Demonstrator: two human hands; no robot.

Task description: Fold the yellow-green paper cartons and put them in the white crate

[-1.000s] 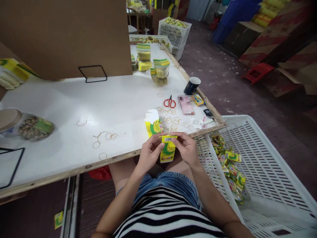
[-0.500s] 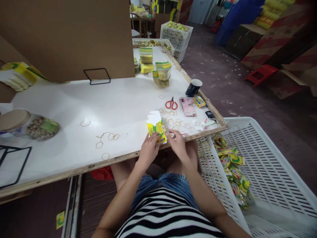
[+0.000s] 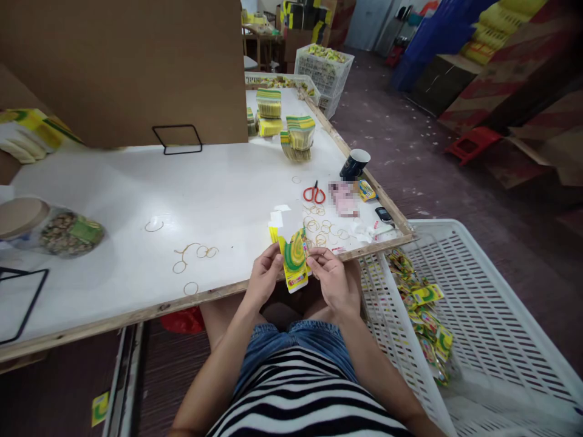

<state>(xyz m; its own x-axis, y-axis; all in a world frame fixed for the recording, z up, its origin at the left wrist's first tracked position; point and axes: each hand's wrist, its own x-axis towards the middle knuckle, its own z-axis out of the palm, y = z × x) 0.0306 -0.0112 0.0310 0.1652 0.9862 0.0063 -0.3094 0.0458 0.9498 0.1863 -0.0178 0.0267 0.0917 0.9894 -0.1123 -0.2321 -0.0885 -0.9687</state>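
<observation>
White wood-edged tabletop (image 3: pixel 218 200) | yellow-green printed carton (image 3: pixel 295 254) at the near edge, between the hands, long axis running near to far | left hand (image 3: pixel 265 273): thumb and fingers pinched narrow on its left edge | right hand (image 3: pixel 334 282): fingertips narrow on its right edge | neither hand clearly nearer | red-handled scissors (image 3: pixel 314 194) beyond, far right

One head-worn camera faces forward and down over the tabletop (image 3: pixel 228 188). The striped shirt (image 3: pixel 300 394) lies closest to it.
</observation>
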